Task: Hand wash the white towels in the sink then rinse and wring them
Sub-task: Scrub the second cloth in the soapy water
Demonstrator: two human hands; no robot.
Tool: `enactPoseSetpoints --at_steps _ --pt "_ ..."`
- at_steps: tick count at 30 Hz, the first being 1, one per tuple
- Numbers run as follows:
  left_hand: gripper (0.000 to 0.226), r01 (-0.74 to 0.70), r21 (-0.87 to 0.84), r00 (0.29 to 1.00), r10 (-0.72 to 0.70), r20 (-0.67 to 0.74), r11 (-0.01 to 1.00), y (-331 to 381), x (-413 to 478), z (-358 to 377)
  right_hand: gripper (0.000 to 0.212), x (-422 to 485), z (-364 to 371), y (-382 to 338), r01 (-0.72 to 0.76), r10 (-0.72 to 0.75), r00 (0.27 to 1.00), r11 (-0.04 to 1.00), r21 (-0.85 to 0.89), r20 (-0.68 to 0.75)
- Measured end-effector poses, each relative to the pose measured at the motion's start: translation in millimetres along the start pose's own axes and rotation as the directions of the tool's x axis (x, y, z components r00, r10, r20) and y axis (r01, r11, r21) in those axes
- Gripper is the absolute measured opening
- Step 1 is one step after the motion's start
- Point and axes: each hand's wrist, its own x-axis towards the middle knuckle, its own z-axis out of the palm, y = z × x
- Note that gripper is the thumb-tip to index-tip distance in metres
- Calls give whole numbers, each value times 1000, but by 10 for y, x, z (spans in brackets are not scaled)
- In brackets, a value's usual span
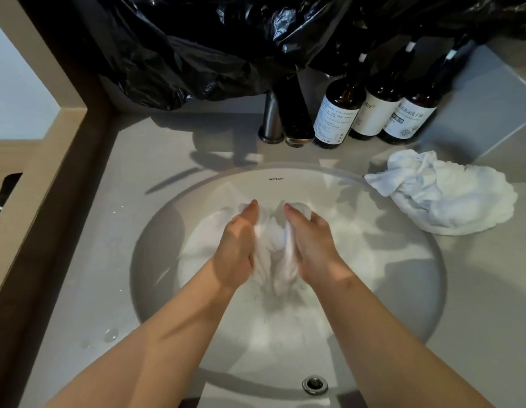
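A grey countertop fills most of the frame, with a wooden ledge running down its left side. Draped across the whole top of the picture is a crumpled black plastic sheet, hanging low enough to hide the upper part of the tap and the tops of the bottles behind it. Set into the counter, centre to lower centre, is the round white sink (the maker's name is printed on its far rim), holding cloudy, soapy water. An overflow hole sits in the near wall at the bottom of the frame.

At the right edge of the frame, on the counter just beside the basin's rim, lies a second white towel, bunched in a heap and apart from the hands.

In the middle of the basin the left hand and the right hand are both clenched around a wet white towel, one on each side, pressing it together between the palms above the water; its lower end trails toward the water.

Above the sink, upper centre, stands the dark metal tap. Just right of it, three brown bottles with white labels stand touching in a row against the wall. A few water drops sit on the counter at lower left.
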Motion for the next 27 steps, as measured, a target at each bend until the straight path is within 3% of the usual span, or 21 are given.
enactPoseSetpoints --at_steps 2,4,6,10,13,15,17,19,21,24,26,27 --pt "42 -15 -45 983 23 182 999 27 -43 -17 35 88 -4 -63 47 -46 992 999 3 -114" --pt "25 14 -3 990 -13 138 1000 -20 -7 -61 58 149 6 -82 54 -66 982 996 -68 -175" --pt "35 44 4 999 -44 -2 999 -75 60 -83 47 103 24 -27 65 -90 985 983 -170 -145" --pt "29 7 143 966 30 -256 990 -42 144 -47 20 -157 68 -27 136 -107 987 953 -272 121" --pt "42 17 58 994 -11 -105 998 -67 133 -153 26 51 -102 -116 117 -122 992 957 -264 -5" --pt "38 137 179 979 -105 -175 974 -88 121 -225 33 253 -270 -53 102 -153 981 929 -355 -116" --pt "17 256 285 958 -203 -203 924 -188 98 -234 30 328 -386 149 44 -88 991 921 -387 -97" --pt "14 276 417 961 -258 -100 866 -346 80 -211 35 358 -430 449 9 -15 1000 895 -445 -9" --pt "22 277 635 947 -316 -54 721 -532 89 -190 49 374 -463 677 70 -9 994 826 -560 112" --pt "26 303 833 930 -335 -152 463 -627 135 -206 59 331 -529 651 14 158 970 719 -695 183" --pt "28 307 861 935 -297 -194 406 -554 117 -208 64 283 -602 588 -89 272 942 767 -635 197" --pt "29 293 841 946 -264 -187 455 -509 112 -203 62 237 -614 533 -149 297 933 833 -532 204"
